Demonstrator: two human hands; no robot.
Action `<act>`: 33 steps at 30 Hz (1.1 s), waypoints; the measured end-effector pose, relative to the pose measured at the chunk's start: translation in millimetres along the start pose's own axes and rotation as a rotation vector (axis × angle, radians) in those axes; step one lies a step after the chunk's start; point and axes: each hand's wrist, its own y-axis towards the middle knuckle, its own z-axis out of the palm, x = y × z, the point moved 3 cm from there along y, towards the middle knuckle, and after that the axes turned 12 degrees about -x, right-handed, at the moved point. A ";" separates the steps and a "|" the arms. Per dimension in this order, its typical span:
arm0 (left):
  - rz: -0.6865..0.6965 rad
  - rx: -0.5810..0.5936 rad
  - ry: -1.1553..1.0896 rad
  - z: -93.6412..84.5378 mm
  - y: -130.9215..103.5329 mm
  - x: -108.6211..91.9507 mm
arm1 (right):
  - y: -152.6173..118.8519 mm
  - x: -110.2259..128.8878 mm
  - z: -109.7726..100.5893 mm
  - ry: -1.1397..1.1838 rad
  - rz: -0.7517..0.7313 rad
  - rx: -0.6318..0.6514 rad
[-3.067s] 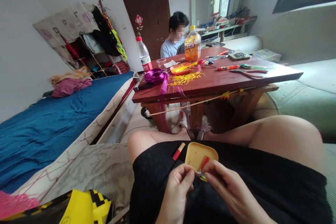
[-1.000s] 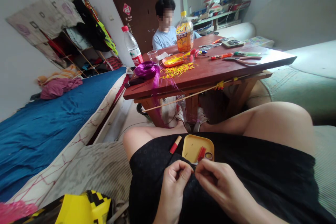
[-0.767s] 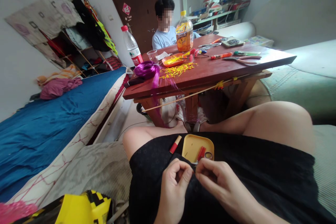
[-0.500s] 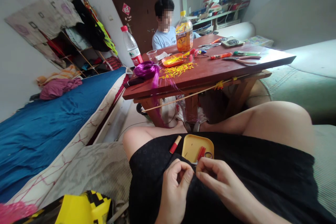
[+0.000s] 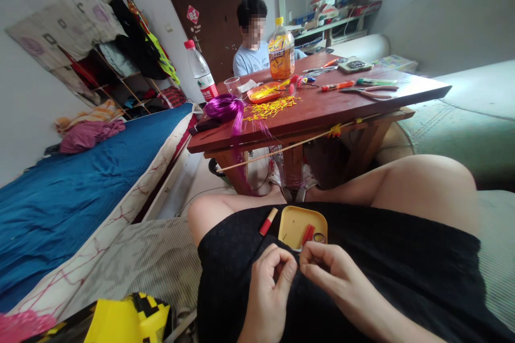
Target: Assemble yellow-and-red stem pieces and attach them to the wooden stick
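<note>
Over the black cloth on my lap, my left hand [image 5: 270, 284] is closed, thumb and forefinger pinched together. My right hand [image 5: 332, 270] is pinched too, its fingertips almost touching those of the left. Whatever lies between the fingertips is too small to make out. Just beyond them a yellow tray [image 5: 295, 218] rests on the cloth, holding a red piece [image 5: 308, 233] and a ring-shaped item [image 5: 318, 237]. To the left of the tray lies a red tube with a tan end [image 5: 268, 222].
A red-brown table [image 5: 314, 112] stands ahead, bearing purple strands [image 5: 225, 108], yellow pieces [image 5: 271, 108], bottles and pliers [image 5: 372, 92]. A thin stick [image 5: 277, 148] runs along its near edge. A person [image 5: 250, 56] sits behind it. A blue-covered bed [image 5: 92, 171] is at left.
</note>
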 end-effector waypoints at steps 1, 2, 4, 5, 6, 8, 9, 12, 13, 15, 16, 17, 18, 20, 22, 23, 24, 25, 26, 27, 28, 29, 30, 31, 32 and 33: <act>0.004 0.005 0.004 0.3 -0.1 -0.4 | 0.1 0.0 0.2 0.009 0.005 0.001; 0.006 0.008 0.007 0.5 -0.2 -0.6 | 0.1 0.1 0.4 0.016 0.008 0.002; 0.008 0.013 0.011 0.8 -0.3 -0.7 | -0.2 0.3 1.0 0.022 0.005 0.001; 0.007 0.017 0.012 1.0 -0.4 -0.6 | -0.4 0.3 1.2 0.021 0.002 0.001; 0.006 0.021 0.011 1.0 -0.4 -0.5 | -0.5 0.1 1.4 0.020 0.000 0.000; 0.002 0.030 -0.001 1.1 -0.7 -0.2 | -0.3 -1.0 1.7 0.024 0.009 0.000; 0.000 0.036 -0.011 1.2 -0.9 -0.2 | 0.0 -1.7 1.9 0.030 0.016 0.002; -0.011 0.058 -0.050 1.9 -1.0 0.1 | 1.1 -2.9 2.6 0.057 0.027 0.010; -0.017 0.065 -0.060 2.2 -0.9 0.3 | 1.4 -2.9 2.8 0.061 0.024 0.011; -0.028 0.077 -0.071 2.7 -0.4 0.4 | 1.5 -2.8 3.1 0.062 0.017 0.008; -0.031 0.079 -0.075 2.8 -0.1 0.3 | 1.3 -2.9 3.2 0.061 0.015 0.007; -0.031 0.082 -0.077 2.8 0.2 0.1 | 0.9 -2.9 3.3 0.060 0.012 0.007; -0.032 0.083 -0.079 2.8 0.5 -0.1 | 0.4 -3.0 3.5 0.059 0.011 0.006; -0.035 0.087 -0.078 2.7 0.8 -0.4 | -0.4 -3.0 3.8 0.049 0.006 0.001; -0.039 0.089 -0.078 2.7 0.9 -0.3 | -0.6 -2.8 4.1 0.031 0.001 -0.005; -0.040 0.090 -0.080 2.7 0.8 -0.2 | -0.4 -2.6 4.3 0.024 -0.001 -0.006; -0.041 0.091 -0.083 2.8 0.7 0.0 | -0.1 -2.4 4.4 0.020 -0.002 -0.008; -0.042 0.094 -0.084 2.9 0.5 0.0 | 0.4 -2.3 4.4 0.020 -0.003 -0.007; -0.043 0.097 -0.086 3.0 0.3 0.1 | 0.9 -2.2 4.3 0.023 -0.002 -0.005; -0.045 0.102 -0.087 3.1 0.0 0.1 | 1.4 -2.3 4.2 0.028 -0.001 -0.003; -0.047 0.107 -0.086 3.1 -0.1 0.1 | 1.7 -2.4 4.0 0.035 0.001 0.001; -0.049 0.110 -0.087 3.0 -0.3 0.0 | 2.0 -2.6 4.0 0.040 0.003 0.005; -0.051 0.114 -0.089 2.9 -0.3 0.0 | 2.1 -2.7 4.0 0.042 0.003 0.009; -0.052 0.117 -0.090 2.7 -0.4 0.0 | 2.0 -2.7 4.0 0.041 0.002 0.009; -0.054 0.120 -0.091 2.5 -0.4 0.2 | 1.8 -2.7 4.0 0.035 -0.002 0.006; -0.055 0.121 -0.088 2.2 -0.4 0.4 | 1.5 -2.6 4.2 0.018 -0.009 0.001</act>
